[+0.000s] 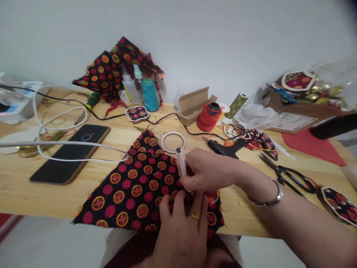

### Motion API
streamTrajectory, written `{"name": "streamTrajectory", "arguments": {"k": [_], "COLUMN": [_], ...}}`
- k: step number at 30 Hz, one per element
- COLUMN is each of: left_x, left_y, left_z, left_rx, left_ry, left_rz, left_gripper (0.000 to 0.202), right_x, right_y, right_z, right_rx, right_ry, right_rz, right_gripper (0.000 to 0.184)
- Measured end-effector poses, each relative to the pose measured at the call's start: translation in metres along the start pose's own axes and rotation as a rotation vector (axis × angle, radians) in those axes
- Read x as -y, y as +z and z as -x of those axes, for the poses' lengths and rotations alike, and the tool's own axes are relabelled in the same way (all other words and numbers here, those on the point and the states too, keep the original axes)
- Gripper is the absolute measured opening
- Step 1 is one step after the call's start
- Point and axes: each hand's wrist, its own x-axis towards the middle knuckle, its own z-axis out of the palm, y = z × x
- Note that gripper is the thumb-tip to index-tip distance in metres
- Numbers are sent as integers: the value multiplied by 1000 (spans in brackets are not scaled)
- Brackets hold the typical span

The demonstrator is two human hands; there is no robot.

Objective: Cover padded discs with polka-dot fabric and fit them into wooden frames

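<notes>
Closest to us, our left hand (181, 219) lies flat and open on the patterned fabric (134, 190) at the worktop's (41, 193) front edge, probably to stop it sliding. Right above it, our right hand (206, 171) grips a white marker (181, 160) tip-down on the fabric. A wooden ring (173, 142) sits just past the fabric's far corner.

Bare tabletop (28, 197) left of fabric (134, 182), wooden ring (173, 142), glue gun (225, 148) behind it, scissors (287, 173) right

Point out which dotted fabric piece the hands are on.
The flat triangular piece in front: the left hand presses it, the right hand holds a white pen on it. The heaped piece by the wall lies untouched.
</notes>
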Motion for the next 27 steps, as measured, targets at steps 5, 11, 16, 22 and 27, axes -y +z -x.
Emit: {"name": "streamTrajectory", "arguments": {"k": [5,11,16,22,27], "left_x": [1,3,0,-1,0], "left_y": [2,1,0,2,2], "left_z": [1,1,0,1,2], "left_rx": [-5,-22,-13,13,-25], "left_ry": [3,27,17,-5,0], "left_rz": [3,-11,-14,2,20], "left_gripper": [86,84,86,86,83], "right_x": [4,-2,1,5,4], "right_y": [-2,-10,-10,-1,-6], "right_z": [-10,-11,-5,-15,-20], "right_rx": [15,-96,-50,68,6], "right_ry": [-20,0,-15,-91,-122], "right_rz": [68,78,42,106,190], "right_gripper": [27,24,21,23,25]}}
